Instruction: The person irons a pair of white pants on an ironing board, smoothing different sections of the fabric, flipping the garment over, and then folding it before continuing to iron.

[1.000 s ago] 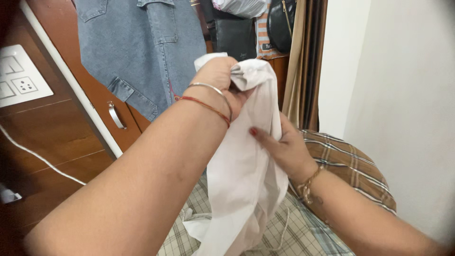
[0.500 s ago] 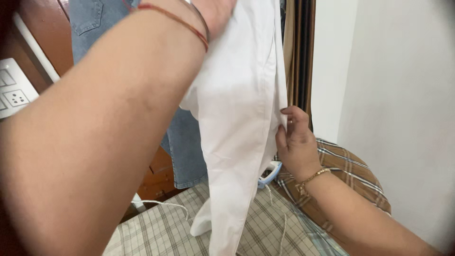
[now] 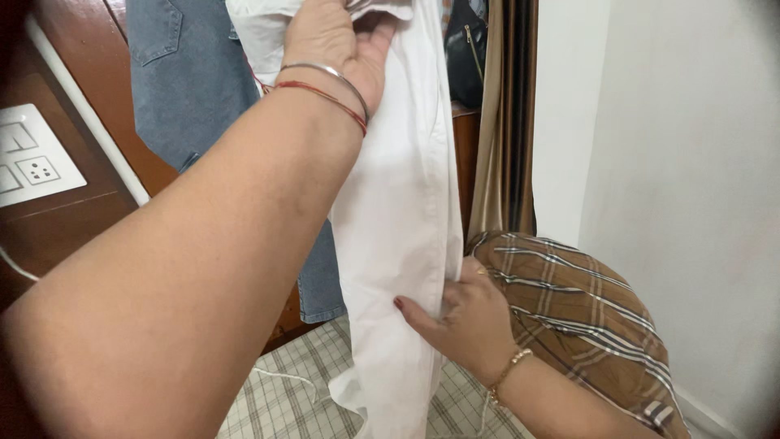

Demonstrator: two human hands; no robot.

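The left hand at 12 o'clock clamps the white garment's top while the right hand pinches its lower edge, judged mid-straightening; smoothing downward likely follows.

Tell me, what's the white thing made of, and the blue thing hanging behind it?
The white garment looks like thin, matte woven cloth, maybe cotton: it drapes and creases softly between the left hand and right hand. The blue garment looks like denim: faded, thick, with stitched seams and a pocket.
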